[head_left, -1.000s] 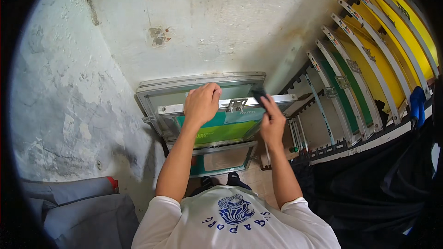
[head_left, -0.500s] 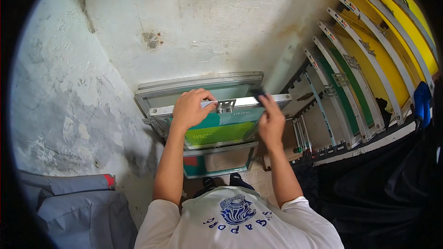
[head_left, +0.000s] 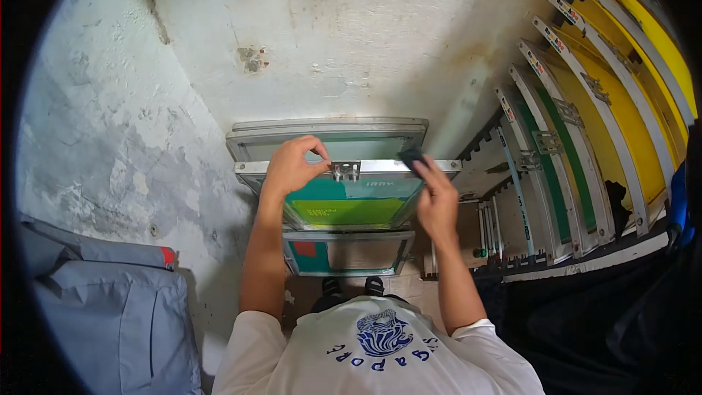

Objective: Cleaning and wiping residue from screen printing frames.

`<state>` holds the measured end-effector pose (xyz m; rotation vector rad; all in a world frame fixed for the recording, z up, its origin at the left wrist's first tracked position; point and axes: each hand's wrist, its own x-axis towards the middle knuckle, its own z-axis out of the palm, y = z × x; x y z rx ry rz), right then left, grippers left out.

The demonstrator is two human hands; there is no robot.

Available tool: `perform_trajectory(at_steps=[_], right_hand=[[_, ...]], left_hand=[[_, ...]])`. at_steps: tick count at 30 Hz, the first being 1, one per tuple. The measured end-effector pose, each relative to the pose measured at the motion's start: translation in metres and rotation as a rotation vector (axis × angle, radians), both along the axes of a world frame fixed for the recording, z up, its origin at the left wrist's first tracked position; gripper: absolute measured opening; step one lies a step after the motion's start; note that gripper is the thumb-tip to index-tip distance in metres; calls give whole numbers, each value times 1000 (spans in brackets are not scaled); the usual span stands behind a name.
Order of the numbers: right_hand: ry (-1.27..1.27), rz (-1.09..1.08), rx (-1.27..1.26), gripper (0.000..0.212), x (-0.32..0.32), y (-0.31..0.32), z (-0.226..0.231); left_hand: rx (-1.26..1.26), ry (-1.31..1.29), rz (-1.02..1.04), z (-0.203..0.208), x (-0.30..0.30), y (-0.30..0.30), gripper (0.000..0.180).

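Note:
Upright in front of me stands a screen-printing frame [head_left: 292,166] with a bare metal top bar and a teal and lime-green mesh [head_left: 344,208]. A small metal bracket [head_left: 346,170] sits mid-bar. My left hand [head_left: 287,172] is at the bar just left of the bracket, thumb and forefinger pinched; whatever is between them is too small to make out. My right hand [head_left: 439,201] grips a small black cloth-like piece [head_left: 411,157] over the right part of the bar. More metal frames [head_left: 329,126] lean behind it against the wall.
A lower frame [head_left: 347,236] stands near my feet. To the right, a rack holds several yellow and green frames [head_left: 621,110]. Black fabric [head_left: 578,314] hangs at lower right, and a grey bag-like cloth item [head_left: 117,314] lies at lower left. Peeling walls [head_left: 124,132] close in the left and back.
The black piece has moved slightly along the bar with my right hand and is less blurred. My left hand stays beside the bracket, fingers pinched. The whole view has shifted a little.

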<state>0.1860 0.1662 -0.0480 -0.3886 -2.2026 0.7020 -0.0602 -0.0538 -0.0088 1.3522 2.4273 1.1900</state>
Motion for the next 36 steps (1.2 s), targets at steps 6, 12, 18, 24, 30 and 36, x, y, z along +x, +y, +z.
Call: perform_trajectory(at_steps=[6,12,18,24,30,36], right_hand=[[11,-196,-73,55,20,26,1],[-49,-78,-106,55,31,30,11],[-71,25,-48,58,6,14,15],[-145,225,-73,57,-10,-5,32],[-70,-119,-126,57,29,47,8],[-21,13,-53,61,3,10,5]], left_hand=[[70,54,-57,10,-6,-11,17],[34,-9,-47,2,-13,-14,16],[31,-20,-60,-2,-20,-8,19],[22,-11,-4,2,-15,-7,23],[10,-40,-42,6,8,8,19],[35,28,-100,1,10,28,17]])
